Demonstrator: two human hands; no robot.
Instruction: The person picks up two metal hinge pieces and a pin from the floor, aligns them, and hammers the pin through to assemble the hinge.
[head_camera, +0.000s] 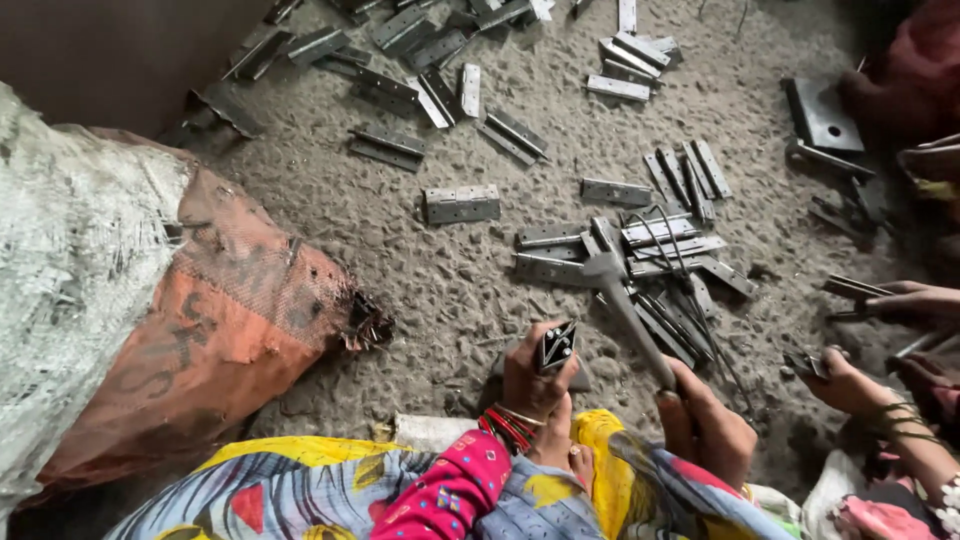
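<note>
My left hand (533, 378) grips a small folded metal hinge (557, 346), held upright on edge just above the ground. My right hand (707, 418) is closed around the handle of a hammer (628, 310); its head (603, 267) lies over a pile of flat grey hinges (660, 250). Red bangles (508, 425) circle my left wrist. A bare foot shows between my two hands.
Many grey hinges (460, 203) lie scattered on the gritty floor. An orange sack (215, 330) and a white mesh sack (70, 260) lie at left. Another person's hands (850, 382) work hinges at right, near a metal block (822, 115).
</note>
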